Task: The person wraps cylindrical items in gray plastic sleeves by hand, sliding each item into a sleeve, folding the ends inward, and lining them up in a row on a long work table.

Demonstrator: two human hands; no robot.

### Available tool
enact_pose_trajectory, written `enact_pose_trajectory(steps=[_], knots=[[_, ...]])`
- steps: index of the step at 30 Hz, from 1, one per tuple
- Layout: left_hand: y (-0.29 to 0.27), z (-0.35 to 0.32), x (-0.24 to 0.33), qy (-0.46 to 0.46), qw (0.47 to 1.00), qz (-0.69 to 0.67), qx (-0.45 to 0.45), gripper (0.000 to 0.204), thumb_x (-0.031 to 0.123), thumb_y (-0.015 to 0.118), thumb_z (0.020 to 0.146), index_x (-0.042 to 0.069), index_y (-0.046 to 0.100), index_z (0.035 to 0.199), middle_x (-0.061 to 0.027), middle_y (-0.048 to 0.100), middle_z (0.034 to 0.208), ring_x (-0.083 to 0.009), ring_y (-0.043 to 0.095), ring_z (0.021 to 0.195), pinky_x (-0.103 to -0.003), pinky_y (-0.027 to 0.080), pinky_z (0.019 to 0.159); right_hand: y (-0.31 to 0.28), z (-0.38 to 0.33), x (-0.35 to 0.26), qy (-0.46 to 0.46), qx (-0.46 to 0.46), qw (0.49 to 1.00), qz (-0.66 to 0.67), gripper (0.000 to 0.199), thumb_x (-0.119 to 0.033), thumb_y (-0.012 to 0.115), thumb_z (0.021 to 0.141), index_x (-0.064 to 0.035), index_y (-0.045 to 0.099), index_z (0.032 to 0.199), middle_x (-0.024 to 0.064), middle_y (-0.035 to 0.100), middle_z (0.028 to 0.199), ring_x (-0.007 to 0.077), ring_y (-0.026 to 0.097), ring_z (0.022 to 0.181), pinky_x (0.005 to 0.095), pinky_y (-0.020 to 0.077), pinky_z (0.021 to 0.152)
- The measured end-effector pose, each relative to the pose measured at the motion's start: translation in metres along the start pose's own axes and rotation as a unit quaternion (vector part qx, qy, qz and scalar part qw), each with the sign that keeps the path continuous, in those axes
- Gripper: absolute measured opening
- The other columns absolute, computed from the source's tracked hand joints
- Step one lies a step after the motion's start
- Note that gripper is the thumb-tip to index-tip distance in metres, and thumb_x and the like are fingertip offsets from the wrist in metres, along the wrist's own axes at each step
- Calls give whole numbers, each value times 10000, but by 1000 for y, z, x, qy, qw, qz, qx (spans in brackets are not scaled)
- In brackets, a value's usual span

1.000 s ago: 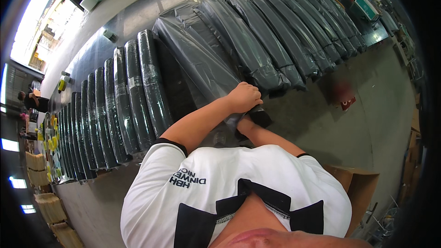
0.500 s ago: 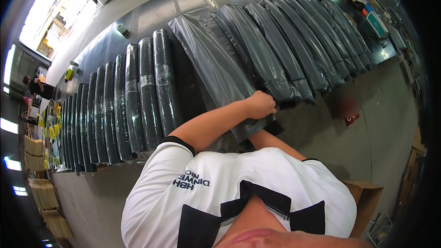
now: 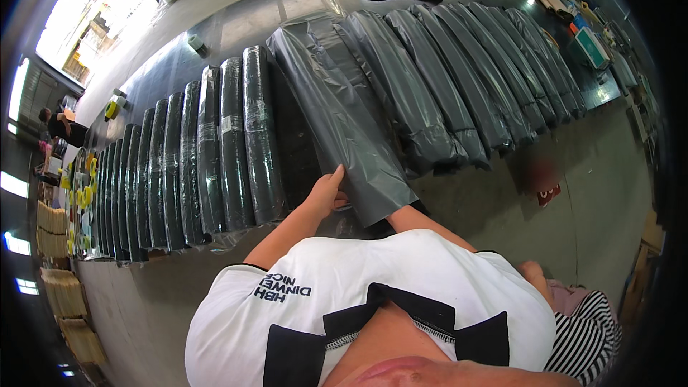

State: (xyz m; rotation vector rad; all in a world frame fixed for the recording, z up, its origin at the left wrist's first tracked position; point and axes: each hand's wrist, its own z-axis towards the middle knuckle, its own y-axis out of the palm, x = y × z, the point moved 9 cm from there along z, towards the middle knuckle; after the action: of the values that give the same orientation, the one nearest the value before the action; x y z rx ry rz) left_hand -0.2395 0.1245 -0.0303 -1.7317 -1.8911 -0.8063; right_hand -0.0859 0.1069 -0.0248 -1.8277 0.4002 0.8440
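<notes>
Just right of the film-wrapped black rolls (image 3: 262, 136), the grey plastic sleeve (image 3: 338, 125) lies slanted; the left hand (image 3: 329, 193) touches its edge, pinching or not I can't tell, the right hand's hidden. An uneven tug could tear that thin plastic.

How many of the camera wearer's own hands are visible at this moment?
1: the left hand, at the left edge of the grey plastic bag. The right hand is hidden; its forearm goes out of sight at the bag's near end.

Dark printed lettering (image 3: 282, 289) on the white shirt's (image 3: 423, 261) chest
</notes>
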Motion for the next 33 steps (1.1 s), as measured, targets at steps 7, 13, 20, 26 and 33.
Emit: enact_pose_trajectory(steps=[7,13,20,26,33], knots=[[12,-9,-14,-47,996,-40,-72,476,532,537,939,65,609,999,-35,609,840,-154,595,749,-282,437,640,-18,-17,-7,6,-8,991,136,403,-157,510,958,-47,458,1342,138,488,1335,227,466,1227,351,363,1040],[29,-25,5,79,980,149,-101,324,345,606,941,21,618,946,-89,663,877,-153,618,733,-269,435,600,-1,10,-20,-7,23,980,195,405,-154,528,950,-35,468,1332,142,499,1322,228,475,1215,353,371,1034],[-13,-35,-22,6,973,199,-115,256,279,584,954,30,619,909,-87,663,869,-179,654,803,-311,516,709,4,9,-26,-20,35,974,223,408,-152,548,941,-21,480,1321,145,512,1308,229,486,1202,356,381,1027],[8,-43,-12,14,982,116,-145,223,221,564,964,3,599,943,-87,624,907,-203,631,870,-348,540,803,5,11,-30,-27,37,972,232,410,-149,566,933,-10,490,1311,149,523,1296,230,495,1190,359,390,1021],[-12,-51,-16,-28,991,97,-83,194,159,531,898,-20,594,938,-111,608,898,-234,640,821,-361,564,778,9,16,-37,-40,25,969,243,414,-147,586,923,4,502,1300,153,536,1281,231,506,1177,362,400,1015]])
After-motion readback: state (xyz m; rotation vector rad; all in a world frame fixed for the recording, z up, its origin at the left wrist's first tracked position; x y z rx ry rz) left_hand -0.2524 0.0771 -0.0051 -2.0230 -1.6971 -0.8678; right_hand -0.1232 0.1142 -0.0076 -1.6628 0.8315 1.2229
